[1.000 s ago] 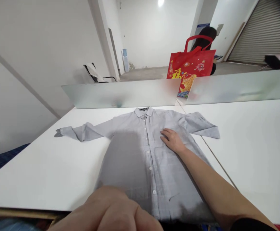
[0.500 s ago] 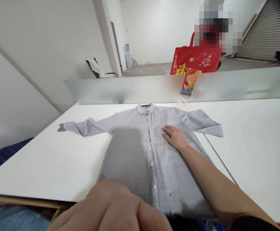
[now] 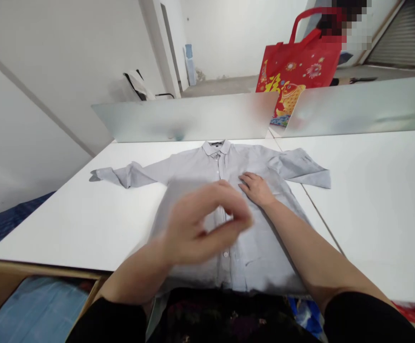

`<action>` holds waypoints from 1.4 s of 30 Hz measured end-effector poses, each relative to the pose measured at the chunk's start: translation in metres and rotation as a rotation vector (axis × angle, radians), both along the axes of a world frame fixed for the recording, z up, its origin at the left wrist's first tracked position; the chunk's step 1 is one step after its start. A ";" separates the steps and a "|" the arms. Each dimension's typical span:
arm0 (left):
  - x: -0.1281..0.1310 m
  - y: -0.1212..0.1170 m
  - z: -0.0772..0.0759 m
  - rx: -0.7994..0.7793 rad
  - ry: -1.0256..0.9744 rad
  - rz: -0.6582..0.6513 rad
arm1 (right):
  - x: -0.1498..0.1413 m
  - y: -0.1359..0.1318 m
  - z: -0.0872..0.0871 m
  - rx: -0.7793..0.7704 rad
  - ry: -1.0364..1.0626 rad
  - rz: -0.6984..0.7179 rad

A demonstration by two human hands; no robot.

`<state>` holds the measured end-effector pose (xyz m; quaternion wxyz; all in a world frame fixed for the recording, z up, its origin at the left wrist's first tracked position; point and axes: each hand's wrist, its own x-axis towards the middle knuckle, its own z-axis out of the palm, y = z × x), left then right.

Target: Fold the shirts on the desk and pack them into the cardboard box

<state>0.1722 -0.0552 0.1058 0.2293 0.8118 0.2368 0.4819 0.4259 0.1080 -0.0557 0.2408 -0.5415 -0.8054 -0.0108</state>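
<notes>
A light grey button-up shirt [image 3: 193,164] lies front up on the white table [image 3: 86,224], collar away from me and sleeves out to both sides. My right hand [image 3: 257,188] rests flat on the chest of the shirt, right of the button row, fingers extended. In front of the camera, my left hand [image 3: 200,224] is raised above the middle of the shirt, slightly blurred. Its fingers curl round to the thumb in a ring, with shirt showing through the gap and nothing visible in the grip. Part of the button row is hidden behind it.
Frosted partitions [image 3: 193,116] line the table's far edge. Behind them stand a red gift bag [image 3: 300,66] and a partly blurred-out person. A cardboard box [image 3: 7,271] holding blue cloth [image 3: 39,309] is below at the near left. A chair [image 3: 141,85] stands beyond.
My left hand has moved from close under the camera out over the shirt, its fingers now curled to the thumb. My right hand stays on the shirt. The view has tilted down.
</notes>
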 end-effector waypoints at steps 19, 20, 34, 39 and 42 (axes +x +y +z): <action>-0.011 0.073 -0.100 -0.344 0.754 -0.235 | -0.022 -0.025 0.023 -0.168 0.270 0.250; -0.012 0.073 -0.100 -0.339 0.750 -0.236 | -0.022 -0.024 0.022 -0.186 0.274 0.251; -0.007 0.068 -0.103 -0.258 0.433 -0.314 | -0.020 -0.022 0.024 -0.253 0.422 0.245; -0.006 0.068 -0.111 -0.236 0.506 -0.327 | -0.018 -0.020 0.023 -0.263 0.444 0.258; -0.004 0.068 -0.116 -0.209 0.528 -0.330 | -0.017 -0.018 0.021 -0.260 0.458 0.261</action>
